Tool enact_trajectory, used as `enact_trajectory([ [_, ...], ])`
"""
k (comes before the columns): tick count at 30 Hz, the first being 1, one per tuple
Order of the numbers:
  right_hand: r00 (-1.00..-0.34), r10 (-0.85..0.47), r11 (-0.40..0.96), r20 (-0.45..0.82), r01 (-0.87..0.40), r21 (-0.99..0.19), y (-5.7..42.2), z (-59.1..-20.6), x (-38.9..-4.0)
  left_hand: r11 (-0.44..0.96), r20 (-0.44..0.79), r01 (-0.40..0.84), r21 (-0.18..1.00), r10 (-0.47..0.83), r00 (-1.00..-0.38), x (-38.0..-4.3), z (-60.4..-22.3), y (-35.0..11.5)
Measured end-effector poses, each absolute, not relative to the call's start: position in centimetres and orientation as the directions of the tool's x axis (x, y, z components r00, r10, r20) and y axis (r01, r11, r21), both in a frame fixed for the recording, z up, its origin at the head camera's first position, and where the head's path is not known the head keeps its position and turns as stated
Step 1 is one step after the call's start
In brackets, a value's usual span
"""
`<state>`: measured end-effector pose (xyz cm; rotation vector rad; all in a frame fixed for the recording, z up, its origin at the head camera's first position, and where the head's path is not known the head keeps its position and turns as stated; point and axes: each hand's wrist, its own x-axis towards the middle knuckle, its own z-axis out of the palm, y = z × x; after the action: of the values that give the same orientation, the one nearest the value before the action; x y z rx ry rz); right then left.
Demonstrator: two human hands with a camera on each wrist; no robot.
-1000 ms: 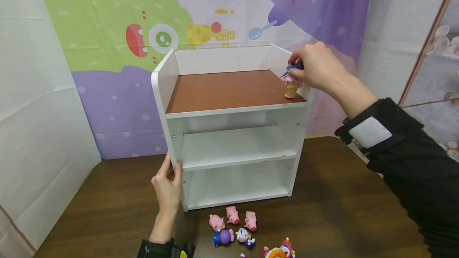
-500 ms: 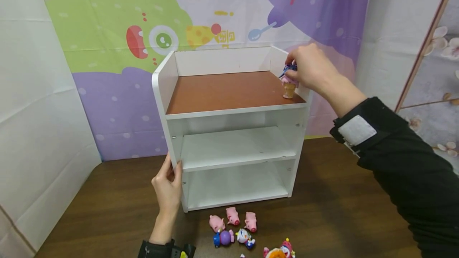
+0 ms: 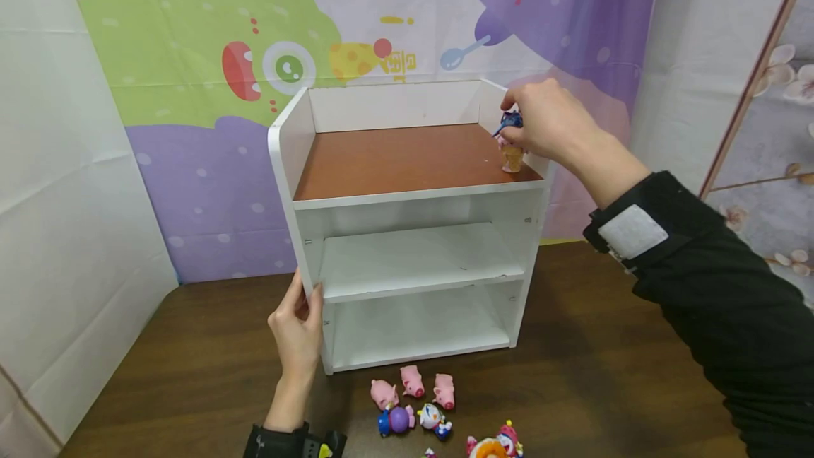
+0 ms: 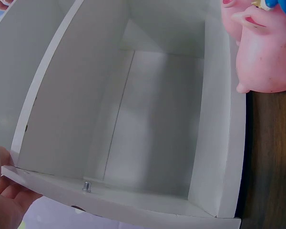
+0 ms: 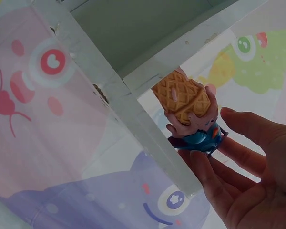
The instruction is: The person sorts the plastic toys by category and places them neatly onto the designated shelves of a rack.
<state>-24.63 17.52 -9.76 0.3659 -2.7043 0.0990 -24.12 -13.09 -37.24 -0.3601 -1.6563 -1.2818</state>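
Observation:
A white toy shelf [image 3: 420, 288] with a brown top board stands on the table. At its left side panel my left hand [image 3: 297, 334] grips the front edge, thumb in front and fingers behind. Over the right end of the top board, my right hand [image 3: 550, 119] holds an ice-cream-cone figurine [image 3: 511, 157] by its blue upper part. The cone's base is on or just above the brown board near its front right corner. In the right wrist view the figurine [image 5: 183, 98] shows a waffle cone, pink cream and a blue top between thumb and fingers.
Several small figurines lie before the shelf: pink pigs [image 3: 412, 382], a blue-and-purple one [image 3: 396, 420], a white-and-blue one [image 3: 435, 421] and one with an orange ring [image 3: 496, 444]. Raised white walls bound the top board. A cartoon cloth [image 3: 210, 182] hangs behind.
My right hand and the figurine have shifted slightly left over the top board. The left hand keeps its grip on the side panel, without visible movement.

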Motion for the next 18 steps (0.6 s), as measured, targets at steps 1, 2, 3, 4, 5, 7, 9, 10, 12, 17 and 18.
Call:
enact_trajectory([
  [1,-0.882,-0.237,0.963,0.408,-0.270,-0.023,17.5,-9.7,-24.6,0.400,0.819,0.715,0.573,-0.313,-0.482,-24.1,-37.3,-13.1],
  [2,-0.881,-0.233,0.962,0.411,-0.270,-0.033,17.6,-9.7,-24.5,0.401,0.819,0.715,0.573,-0.313,-0.480,-24.2,-37.3,-13.1],
  [3,-0.881,-0.229,0.962,0.415,-0.270,-0.043,17.6,-9.7,-24.5,0.401,0.819,0.715,0.573,-0.314,-0.480,-24.2,-37.3,-13.1],
  [4,-0.879,-0.224,0.961,0.422,-0.271,-0.053,17.7,-9.7,-24.3,0.401,0.819,0.715,0.572,-0.314,-0.479,-24.2,-37.3,-13.1],
  [5,-0.874,-0.221,0.960,0.433,-0.272,-0.060,17.7,-9.7,-24.2,0.402,0.820,0.715,0.572,-0.314,-0.479,-24.2,-37.3,-13.1],
  [7,-0.860,-0.215,0.958,0.463,-0.277,-0.070,17.9,-9.6,-23.8,0.400,0.819,0.715,0.573,-0.313,-0.480,-24.2,-37.3,-13.1],
  [9,-0.834,-0.213,0.954,0.509,-0.291,-0.077,18.1,-9.5,-23.3,0.400,0.820,0.716,0.572,-0.309,-0.482,-24.2,-37.3,-13.1],
  [10,-0.816,-0.216,0.950,0.536,-0.303,-0.078,18.2,-9.5,-23.0,0.400,0.821,0.717,0.571,-0.307,-0.482,-24.2,-37.3,-13.1],
  [12,-0.782,-0.226,0.940,0.581,-0.330,-0.079,18.3,-9.6,-22.4,0.400,0.821,0.717,0.571,-0.306,-0.483,-24.2,-37.3,-13.1],
  [17,-0.680,-0.290,0.905,0.673,-0.423,-0.038,18.3,-10.4,-20.6,0.403,0.821,0.716,0.570,-0.306,-0.482,-24.1,-37.2,-13.1],
  [18,-0.656,-0.304,0.896,0.691,-0.443,-0.025,18.3,-10.7,-20.2,0.403,0.821,0.715,0.571,-0.306,-0.482,-24.1,-37.0,-13.1],
])
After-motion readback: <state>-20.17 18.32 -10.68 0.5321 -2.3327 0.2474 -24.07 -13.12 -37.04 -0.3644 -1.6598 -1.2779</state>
